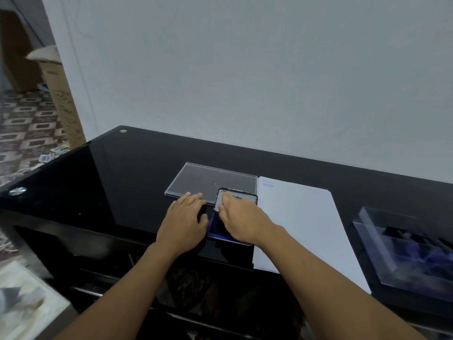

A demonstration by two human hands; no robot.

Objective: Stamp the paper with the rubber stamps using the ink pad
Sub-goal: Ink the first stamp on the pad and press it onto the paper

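Caught both hands down at the front middle of the black glass counter (117, 182). Spotted the ink pad (214, 225) lying open there, blue cushion facing up, lid (239, 195) tipped up at the far end with dark print on its white inside. Found the right hand (242, 218) stretched across that pad, knuckles up, fingers bent toward the lid's left edge; could not tell whether pinching it or only touching it. Saw the left hand (183, 219) just beside the pad on its left, fingers and thumb curled round a small black rubber stamp (202, 213), mostly hidden under the palm. Picked out the paper (301, 224) flat on the counter, right up against the pad's right side. Noted one faint blue stamped word (268, 185) in the sheet's far left corner. Made out a clear plastic cover (210, 179) lying flat just behind the hands, the pad's lid standing in front of its near right corner. Clocked a clear box (402, 251) to the right of the paper, dark and purple shapes inside, too blurred to name. Glimpsed a tall cardboard carton (61, 94) standing on the patterned floor off to the left.
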